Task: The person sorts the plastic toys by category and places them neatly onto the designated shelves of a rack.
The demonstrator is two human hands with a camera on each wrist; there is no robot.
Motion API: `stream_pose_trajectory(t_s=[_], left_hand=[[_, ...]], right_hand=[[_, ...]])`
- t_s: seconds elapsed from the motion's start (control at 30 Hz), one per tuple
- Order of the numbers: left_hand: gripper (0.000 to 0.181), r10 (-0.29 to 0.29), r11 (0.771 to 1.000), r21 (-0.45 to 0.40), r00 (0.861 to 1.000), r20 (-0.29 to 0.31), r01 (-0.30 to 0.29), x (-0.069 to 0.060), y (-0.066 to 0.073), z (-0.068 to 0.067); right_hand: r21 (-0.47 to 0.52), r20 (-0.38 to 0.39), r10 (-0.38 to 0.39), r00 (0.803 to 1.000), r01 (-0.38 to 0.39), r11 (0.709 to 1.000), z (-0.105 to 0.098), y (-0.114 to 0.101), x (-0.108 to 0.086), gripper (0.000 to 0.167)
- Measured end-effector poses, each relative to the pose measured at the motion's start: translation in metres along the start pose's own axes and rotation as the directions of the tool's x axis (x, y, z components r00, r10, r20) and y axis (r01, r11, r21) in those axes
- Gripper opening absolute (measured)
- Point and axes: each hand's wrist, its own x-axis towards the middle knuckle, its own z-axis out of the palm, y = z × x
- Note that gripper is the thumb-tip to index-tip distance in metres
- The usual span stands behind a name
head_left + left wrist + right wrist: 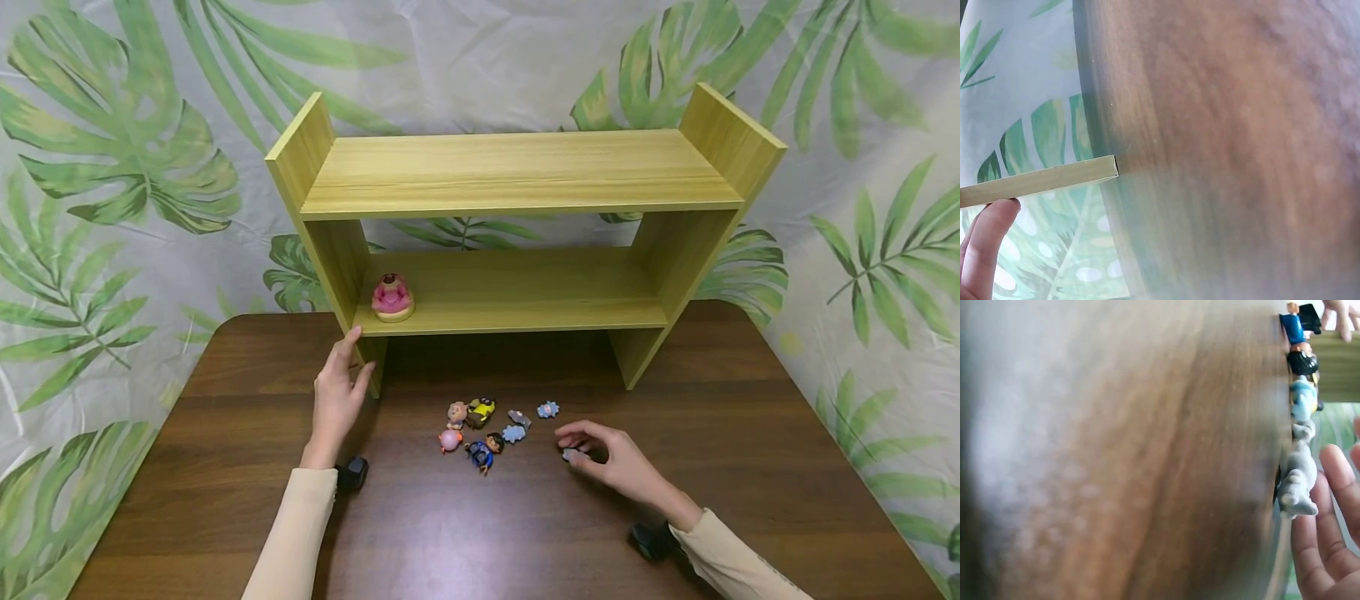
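My left hand (pixel 335 402) touches the front edge of the wooden shelf's left side (pixel 366 354), fingers extended; in the left wrist view its fingers (pixel 991 240) meet the panel edge (pixel 1054 177). My right hand (pixel 621 467) is low over the table with thumb and fingers apart around a small grey figure (pixel 573 455). In the right wrist view the grey figure (pixel 1298 481) is beside the fingers (pixel 1319 550); whether they touch it I cannot tell. A pink bear figure (pixel 393 298) sits at the left of the middle shelf.
Between the hands lie several small figures: a dark-haired one in blue (pixel 482 452), a yellow and brown one (pixel 481 412), a pink round one (pixel 450 440), a tan one (pixel 457 414), two light blue ones (pixel 548 409) (pixel 513 433) and another grey one (pixel 519 418). The brown table (pixel 420 533) carries the shelf.
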Motion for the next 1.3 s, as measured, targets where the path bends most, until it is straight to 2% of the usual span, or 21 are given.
stream_pose_trajectory(t_s=[0.33,0.53,0.83,1.03,1.3], left_hand=[[0.08,-0.006,1.0,0.002,1.0,0.0,0.006,0.001,0.0,0.0],[0.08,-0.004,1.0,-0.001,1.0,-0.002,0.004,0.001,0.001,0.0],[0.081,-0.003,1.0,-0.007,1.0,-0.006,0.003,0.001,0.001,0.0],[0.081,0.0,1.0,-0.002,1.0,-0.005,0.0,0.0,0.0,0.0],[0.081,0.007,1.0,0.0,1.0,-0.009,-0.007,0.0,0.0,0.001]], right_hand=[[-0.11,0.071,0.037,0.997,-0.029,0.993,-0.003,-0.002,-0.005,0.036],[-0.154,0.094,0.086,0.992,-0.071,0.985,-0.002,-0.001,-0.004,0.039],[-0.119,0.09,0.112,0.99,-0.101,0.988,-0.001,0.0,0.002,0.034],[-0.119,0.062,0.074,0.995,-0.067,0.991,0.001,-0.002,0.007,0.034],[-0.176,-0.002,-0.054,0.999,0.053,0.983,0.001,-0.005,0.015,0.034]])
